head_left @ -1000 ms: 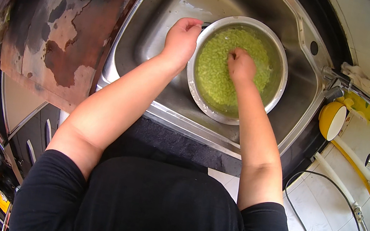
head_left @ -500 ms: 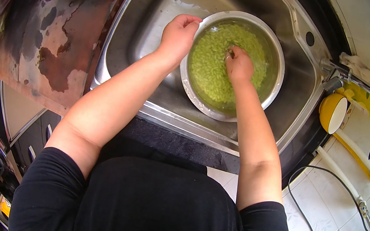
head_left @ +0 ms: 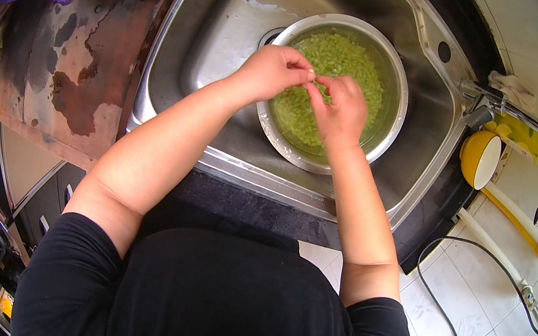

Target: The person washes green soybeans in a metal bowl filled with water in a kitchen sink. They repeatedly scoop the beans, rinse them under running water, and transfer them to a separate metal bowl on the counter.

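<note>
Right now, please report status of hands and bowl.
Left hand, right hand: close together above steel bowl, any held item unclear. Green pieces: inside bowl, in water. In the way: hands covering part.

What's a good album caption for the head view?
Left hand and right hand meet over a metal bowl of soaking green pieces in a sink.

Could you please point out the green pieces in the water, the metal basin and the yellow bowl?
Green pieces [head_left: 348,57]: head view, on the upper part of the mass.
Metal basin [head_left: 402,105]: head view, on the right side of its rim.
Yellow bowl [head_left: 472,159]: head view, on its yellow outer wall.
</note>
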`<state>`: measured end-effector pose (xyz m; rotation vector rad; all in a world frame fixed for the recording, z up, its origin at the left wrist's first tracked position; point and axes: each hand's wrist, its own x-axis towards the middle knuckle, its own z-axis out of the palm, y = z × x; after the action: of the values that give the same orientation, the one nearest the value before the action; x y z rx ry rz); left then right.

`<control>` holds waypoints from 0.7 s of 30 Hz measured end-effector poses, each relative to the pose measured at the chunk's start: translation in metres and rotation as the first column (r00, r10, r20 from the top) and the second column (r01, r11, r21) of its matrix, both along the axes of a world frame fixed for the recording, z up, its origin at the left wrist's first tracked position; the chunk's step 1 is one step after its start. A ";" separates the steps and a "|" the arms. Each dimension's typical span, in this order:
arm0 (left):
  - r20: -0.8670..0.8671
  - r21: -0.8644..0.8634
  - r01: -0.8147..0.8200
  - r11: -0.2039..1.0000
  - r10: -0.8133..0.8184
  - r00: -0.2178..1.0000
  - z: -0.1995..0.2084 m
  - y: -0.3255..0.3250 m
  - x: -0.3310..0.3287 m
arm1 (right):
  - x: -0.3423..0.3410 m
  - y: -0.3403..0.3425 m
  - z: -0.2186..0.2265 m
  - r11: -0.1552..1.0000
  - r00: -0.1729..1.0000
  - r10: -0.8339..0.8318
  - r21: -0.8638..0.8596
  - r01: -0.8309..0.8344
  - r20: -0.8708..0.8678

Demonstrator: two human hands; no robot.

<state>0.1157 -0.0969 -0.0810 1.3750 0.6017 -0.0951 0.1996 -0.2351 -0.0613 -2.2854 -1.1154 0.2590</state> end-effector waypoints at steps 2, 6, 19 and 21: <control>-0.003 -0.089 -0.133 0.987 0.133 0.991 0.002 0.005 0.001 | 0.003 -0.002 -0.002 0.996 0.985 -0.089 -0.033 0.085 -0.151; -0.037 -0.233 -0.464 0.855 0.469 0.883 0.001 0.017 0.002 | 0.030 -0.001 -0.066 0.945 0.790 -0.303 -0.064 0.320 -0.533; -0.202 -0.543 -0.595 0.592 0.596 0.777 -0.010 0.024 0.002 | 0.020 0.034 -0.084 0.863 -0.052 -0.245 -0.242 0.443 -0.968; -0.218 -0.554 -0.597 0.580 0.591 0.777 -0.013 0.024 0.002 | 0.017 0.030 -0.096 0.848 -0.113 -0.146 -0.183 0.497 -0.983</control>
<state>0.1181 -0.0727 -0.0938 0.4930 0.9273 0.2453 0.2161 -0.2054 -0.1574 -1.2871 0.2959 1.2532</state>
